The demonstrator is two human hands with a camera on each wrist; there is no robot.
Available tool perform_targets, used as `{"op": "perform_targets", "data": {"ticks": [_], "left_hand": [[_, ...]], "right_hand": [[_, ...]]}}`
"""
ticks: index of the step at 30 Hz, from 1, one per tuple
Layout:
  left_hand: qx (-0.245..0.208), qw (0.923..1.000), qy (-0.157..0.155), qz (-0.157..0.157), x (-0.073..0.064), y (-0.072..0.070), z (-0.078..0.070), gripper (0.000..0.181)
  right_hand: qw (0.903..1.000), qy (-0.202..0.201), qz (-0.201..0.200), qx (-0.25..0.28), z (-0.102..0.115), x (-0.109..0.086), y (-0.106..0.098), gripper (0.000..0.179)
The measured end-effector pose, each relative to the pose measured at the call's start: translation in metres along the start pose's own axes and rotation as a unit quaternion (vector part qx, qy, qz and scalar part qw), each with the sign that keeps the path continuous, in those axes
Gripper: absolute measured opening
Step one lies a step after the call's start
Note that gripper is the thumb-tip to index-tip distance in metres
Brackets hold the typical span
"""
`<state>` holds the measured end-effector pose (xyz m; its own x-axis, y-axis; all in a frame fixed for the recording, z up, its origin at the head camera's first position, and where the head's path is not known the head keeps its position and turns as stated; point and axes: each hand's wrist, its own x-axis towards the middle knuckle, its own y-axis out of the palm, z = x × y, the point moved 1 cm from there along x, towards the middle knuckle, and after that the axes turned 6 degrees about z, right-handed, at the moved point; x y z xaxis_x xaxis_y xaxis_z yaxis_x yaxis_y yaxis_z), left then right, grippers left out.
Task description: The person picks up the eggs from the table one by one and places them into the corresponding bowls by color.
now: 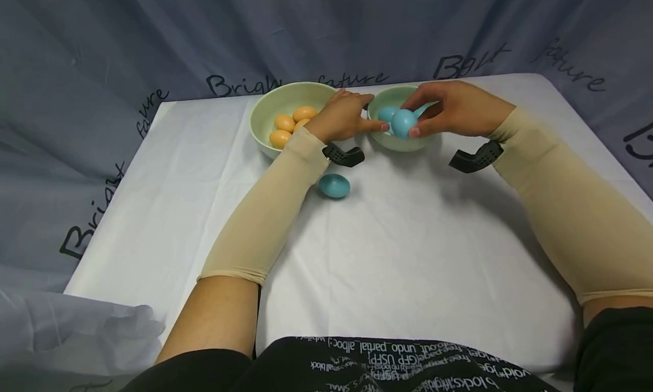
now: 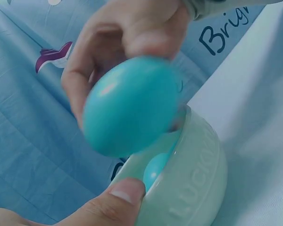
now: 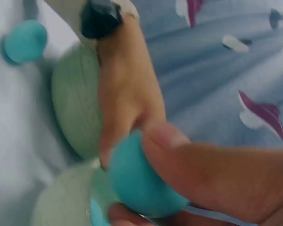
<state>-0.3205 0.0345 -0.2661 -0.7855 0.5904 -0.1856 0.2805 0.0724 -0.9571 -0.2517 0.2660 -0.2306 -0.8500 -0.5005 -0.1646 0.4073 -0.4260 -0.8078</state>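
My right hand (image 1: 456, 109) pinches a blue egg (image 1: 403, 123) between thumb and fingers, over the small green bowl (image 1: 403, 145). Another blue egg (image 1: 388, 114) shows inside that bowl; the raised egg and the fingers hide part of its inside. At the bowl's left side, my left hand (image 1: 344, 117) holds the rim, its thumb (image 2: 125, 193) lying across the edge in the left wrist view. Nearer to me, a lone blue egg (image 1: 334, 186) lies on the cloth beside my left sleeve.
A larger green bowl (image 1: 260, 123) with several orange eggs (image 1: 280, 139) stands left of the small one, partly behind my left hand. White cloth (image 1: 408, 256) covers the table. A grey-blue curtain (image 1: 306, 35) hangs along the back edge.
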Motion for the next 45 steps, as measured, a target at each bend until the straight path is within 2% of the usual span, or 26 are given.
{"op": "perform_targets", "data": {"ticks": [3,7,11,17,24,27,30,32,35,38,40,42,45], "left_hand": [[-0.001,1.0000,-0.002,0.005,0.000,-0.001,-0.002,0.099],[-0.004,0.9999,-0.006,0.014,-0.001,-0.001,-0.004,0.100],[-0.005,0.9998,-0.006,0.017,-0.001,0.001,-0.006,0.099],[-0.003,0.9998,-0.002,0.017,0.002,0.000,-0.008,0.100],[0.002,0.9999,0.001,0.016,0.003,-0.001,-0.008,0.100],[0.001,0.9999,0.003,0.011,0.003,-0.001,-0.007,0.100],[-0.001,0.9999,0.003,0.010,0.002,0.000,-0.007,0.099],[-0.003,0.9999,0.003,0.013,0.001,0.000,-0.007,0.099],[-0.002,0.9999,0.004,0.013,0.001,0.001,-0.008,0.098],[-0.001,0.9999,0.007,0.009,0.002,0.001,-0.009,0.098],[-0.003,0.9999,0.012,0.004,0.003,0.000,-0.009,0.099],[-0.003,0.9999,0.014,0.001,0.003,0.000,-0.008,0.099],[0.000,1.0000,0.007,-0.001,0.003,-0.001,-0.005,0.099]], "right_hand": [[0.9979,0.034,-0.055,0.002,-0.014,0.004,-0.008,0.066],[0.9936,0.068,-0.086,0.029,-0.029,0.011,-0.010,0.077],[0.9924,0.087,-0.087,0.000,-0.037,0.017,-0.006,0.080],[0.9893,0.076,-0.088,-0.088,-0.035,0.024,0.002,0.074],[0.9856,0.096,-0.086,-0.110,-0.027,0.029,0.007,0.075],[0.9834,0.088,-0.086,-0.133,-0.026,0.030,0.008,0.074],[0.9820,0.087,-0.085,-0.145,-0.024,0.030,0.008,0.081],[0.9809,0.081,-0.096,-0.148,-0.020,0.026,0.008,0.083],[0.9797,0.041,-0.128,-0.148,-0.006,0.016,0.009,0.071],[0.9751,-0.060,-0.133,-0.167,0.018,0.002,0.015,0.037],[0.9703,-0.137,-0.099,-0.173,0.035,-0.005,0.024,0.019],[0.9635,-0.200,-0.039,-0.173,0.049,-0.007,0.039,0.011],[0.9566,-0.243,0.036,-0.157,0.063,-0.001,0.064,0.021]]}}
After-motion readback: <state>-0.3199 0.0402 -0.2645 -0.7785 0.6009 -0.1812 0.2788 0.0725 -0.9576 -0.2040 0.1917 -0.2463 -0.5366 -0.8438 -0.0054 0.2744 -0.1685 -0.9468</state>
